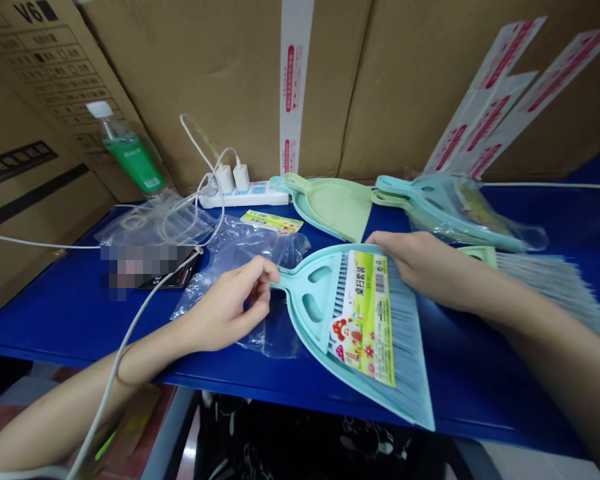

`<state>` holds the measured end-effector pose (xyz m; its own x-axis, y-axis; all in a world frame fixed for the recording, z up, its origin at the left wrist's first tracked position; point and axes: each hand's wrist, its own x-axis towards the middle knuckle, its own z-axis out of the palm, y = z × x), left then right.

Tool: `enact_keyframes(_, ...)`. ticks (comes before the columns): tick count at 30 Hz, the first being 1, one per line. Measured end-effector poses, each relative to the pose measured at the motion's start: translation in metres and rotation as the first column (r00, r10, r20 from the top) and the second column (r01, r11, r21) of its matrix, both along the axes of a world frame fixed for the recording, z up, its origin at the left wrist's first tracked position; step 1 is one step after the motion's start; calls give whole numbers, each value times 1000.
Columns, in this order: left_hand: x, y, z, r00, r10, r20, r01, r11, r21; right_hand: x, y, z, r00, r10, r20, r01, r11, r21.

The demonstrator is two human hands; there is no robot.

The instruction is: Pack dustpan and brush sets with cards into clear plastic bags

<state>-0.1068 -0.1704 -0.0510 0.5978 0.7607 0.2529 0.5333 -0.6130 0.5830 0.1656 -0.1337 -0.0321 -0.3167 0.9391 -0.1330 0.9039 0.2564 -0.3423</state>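
A light-blue dustpan [310, 344] with a matching hand brush [306, 277] nested in it is held tilted over the front of the blue table. A printed label card [363, 320] with a mushroom figure lies across the brush bristles. My left hand [235, 300] is closed round the end of the handles. At the far edge of the set, my right hand [415, 263] grips the dustpan rim by the card's top corner; some of its fingers are hidden behind. Under the left hand is a crumpled clear plastic bag [210, 283].
Behind are green and blue dustpans [340, 200], a bagged set [445, 207], and a loose brush [545, 280] at right. Another label card [273, 220], a power strip [260, 197] with white cables, and a green bottle [133, 160] stand before cardboard boxes [220, 73].
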Motion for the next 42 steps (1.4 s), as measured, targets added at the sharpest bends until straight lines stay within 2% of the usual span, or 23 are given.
enact_keyframes(4,0,1,1,998,58,-25,-58,998,6,8,-2,6,1000,31,-5,-31,999,16)
enact_keyframes(8,-1,1,0,997,59,-40,-60,998,-11,11,-1,-1,999,51,-9,-51,999,16)
enact_keyframes(12,-1,1,-2,1000,28,1,-28,998,-49,0,-3,-5,997,72,-28,-72,997,2)
enact_keyframes(18,0,0,-4,993,-39,108,50,993,-105,-15,-5,-1,999,-36,-10,36,998,43)
enact_keyframes(22,-3,0,0,997,-55,53,57,998,-29,-14,-3,-4,996,-81,-24,81,996,37)
enact_keyframes(24,-9,3,4,998,45,-42,-41,996,82,-13,-2,-5,997,-67,-49,68,997,24)
enact_keyframes(25,-13,5,6,984,138,-108,-120,980,162,-12,-1,-6,996,-62,-61,64,998,21)
enact_keyframes(27,-21,10,10,899,355,-257,-259,903,342,-10,1,-6,995,-64,-73,66,998,21)
enact_keyframes(29,-28,15,13,726,539,-428,-376,831,409,-7,3,-6,995,-66,-73,68,997,30)
enact_keyframes(31,-30,19,15,526,600,-602,-448,798,403,-2,5,-6,996,-61,-68,65,996,53)
enact_keyframes(32,-30,19,16,453,593,-666,-464,795,392,0,5,-6,996,-54,-66,59,996,67)
enact_keyframes(33,-29,20,16,411,573,-709,-464,801,378,2,6,-6,997,-46,-67,51,995,82)
enact_keyframes(34,-29,20,16,404,551,-730,-454,814,362,3,6,-6,997,-38,-69,45,995,93)
enact_keyframes(36,-29,21,15,473,501,-725,-413,853,320,3,5,-6,997,-27,-68,33,995,96)
enact_keyframes(40,-32,21,12,695,393,-602,-338,918,209,-3,1,-4,999,10,-36,-7,997,76)
enact_keyframes(42,-33,21,12,775,334,-536,-315,940,130,-6,-1,-2,1000,18,-25,-16,998,61)
